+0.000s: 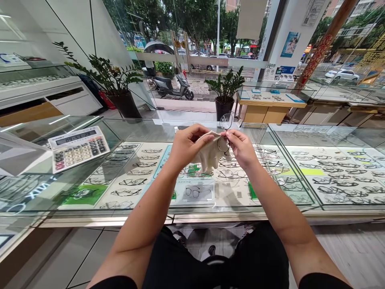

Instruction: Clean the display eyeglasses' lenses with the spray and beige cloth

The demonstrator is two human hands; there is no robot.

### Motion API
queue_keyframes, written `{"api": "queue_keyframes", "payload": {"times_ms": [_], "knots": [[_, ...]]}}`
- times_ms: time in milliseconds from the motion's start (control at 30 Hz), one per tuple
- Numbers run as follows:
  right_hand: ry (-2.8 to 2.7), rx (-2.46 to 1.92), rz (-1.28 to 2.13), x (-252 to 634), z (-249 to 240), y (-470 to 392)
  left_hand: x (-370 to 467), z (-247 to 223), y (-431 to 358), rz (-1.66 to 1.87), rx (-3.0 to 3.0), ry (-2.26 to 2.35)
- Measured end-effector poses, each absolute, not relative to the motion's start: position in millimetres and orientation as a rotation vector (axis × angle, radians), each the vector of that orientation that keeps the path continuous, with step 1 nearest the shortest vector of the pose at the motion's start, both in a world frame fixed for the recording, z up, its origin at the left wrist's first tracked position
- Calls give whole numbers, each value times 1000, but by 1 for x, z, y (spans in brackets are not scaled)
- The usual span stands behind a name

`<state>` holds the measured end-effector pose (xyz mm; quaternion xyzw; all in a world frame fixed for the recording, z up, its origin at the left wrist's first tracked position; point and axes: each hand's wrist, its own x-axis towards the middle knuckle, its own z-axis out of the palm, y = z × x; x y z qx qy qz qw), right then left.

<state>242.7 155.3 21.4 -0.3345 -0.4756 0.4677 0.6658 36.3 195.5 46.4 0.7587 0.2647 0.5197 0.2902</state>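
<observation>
Above the glass counter, my left hand [191, 144] pinches a pale cleaning cloth [209, 154] between thumb and fingers, and the cloth's folds hang down below. Close beside it, my right hand [239, 146] grips a pair of thin, dark-rimmed round eyeglasses [226, 121] near the middle. The glasses are turned on end, one lens above the fingers and the other lower, partly behind the cloth. The cloth's upper edge meets the glasses between my two hands. Some of the fingertips are hidden by cloth and frame.
The glass display counter [150, 216] holds many rows of eyeglasses under its top. A white calculator [78, 149] lies on the left. Potted plants [224, 106] stand beyond the counter, before a window with a parked scooter [173, 86] outside. My legs are below the counter edge.
</observation>
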Motion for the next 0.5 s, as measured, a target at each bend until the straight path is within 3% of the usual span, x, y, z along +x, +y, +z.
{"api": "queue_keyframes", "payload": {"times_ms": [500], "knots": [[-1096,-741,906,234,21,148,59,35,171,1387,2483,536]]}}
